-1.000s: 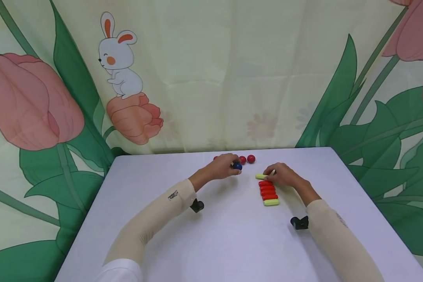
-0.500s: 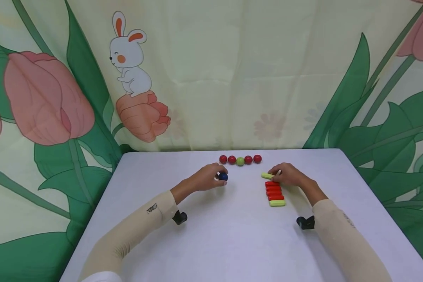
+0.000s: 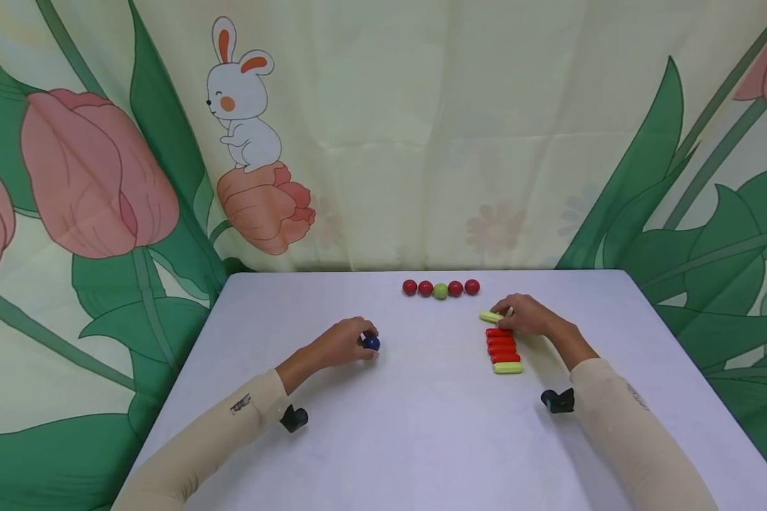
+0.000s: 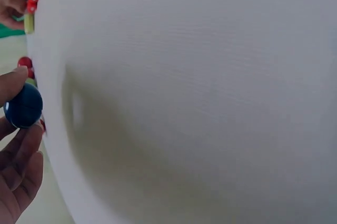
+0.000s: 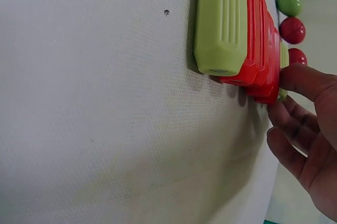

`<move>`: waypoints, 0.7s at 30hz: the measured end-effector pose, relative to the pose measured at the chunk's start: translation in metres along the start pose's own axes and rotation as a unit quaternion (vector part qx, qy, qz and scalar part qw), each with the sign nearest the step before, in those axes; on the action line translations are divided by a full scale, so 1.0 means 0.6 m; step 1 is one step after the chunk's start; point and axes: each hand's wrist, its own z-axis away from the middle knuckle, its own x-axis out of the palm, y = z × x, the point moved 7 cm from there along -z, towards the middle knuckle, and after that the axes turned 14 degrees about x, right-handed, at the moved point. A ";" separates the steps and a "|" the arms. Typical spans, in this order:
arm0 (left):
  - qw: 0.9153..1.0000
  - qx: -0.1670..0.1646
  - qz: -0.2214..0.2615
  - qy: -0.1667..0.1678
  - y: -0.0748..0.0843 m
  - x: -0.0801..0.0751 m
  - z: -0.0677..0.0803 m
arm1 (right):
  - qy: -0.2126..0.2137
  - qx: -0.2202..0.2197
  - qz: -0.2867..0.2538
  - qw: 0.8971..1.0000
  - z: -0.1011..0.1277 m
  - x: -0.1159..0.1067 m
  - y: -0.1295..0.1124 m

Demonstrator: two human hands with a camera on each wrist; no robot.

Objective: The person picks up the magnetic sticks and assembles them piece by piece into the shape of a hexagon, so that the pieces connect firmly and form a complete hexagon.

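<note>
My left hand (image 3: pixel 341 342) holds a glossy dark blue ball (image 3: pixel 371 343) between thumb and fingertips, over the left-middle part of the table. In the left wrist view the blue ball (image 4: pixel 23 106) sits between the thumb above and the fingers below. My right hand (image 3: pixel 525 314) pinches the end of a light green ribbed block (image 3: pixel 489 316), which lies slightly askew at the far end of a column. Several red blocks (image 3: pixel 501 341) lie side by side below it, and another light green block (image 3: pixel 508 368) closes the near end. The right fingers partly hide the far block.
Near the table's back edge, a row of balls has a green ball (image 3: pixel 440 290) in the middle, with two red balls (image 3: pixel 417 288) to its left and two red balls (image 3: pixel 463 287) to its right. A printed curtain (image 3: pixel 383 142) hangs behind the white table (image 3: pixel 409 440).
My left hand has drawn back from the row of balls, leftward and nearer, carrying the blue ball; the row is now uncovered. The right hand stays at the far green block. The head view has shifted slightly.
</note>
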 end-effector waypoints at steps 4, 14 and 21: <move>1.000 -0.008 -0.009 0.008 -0.011 0.004 0.016 | -0.001 0.000 0.009 1.000 0.003 -0.002 -0.006; 0.998 -0.030 0.014 0.044 -0.031 0.006 0.032 | -0.007 0.001 0.024 1.000 -0.001 0.002 -0.015; 0.996 -0.040 0.038 0.064 -0.037 0.007 0.041 | -0.005 -0.003 0.034 0.999 0.000 0.000 -0.021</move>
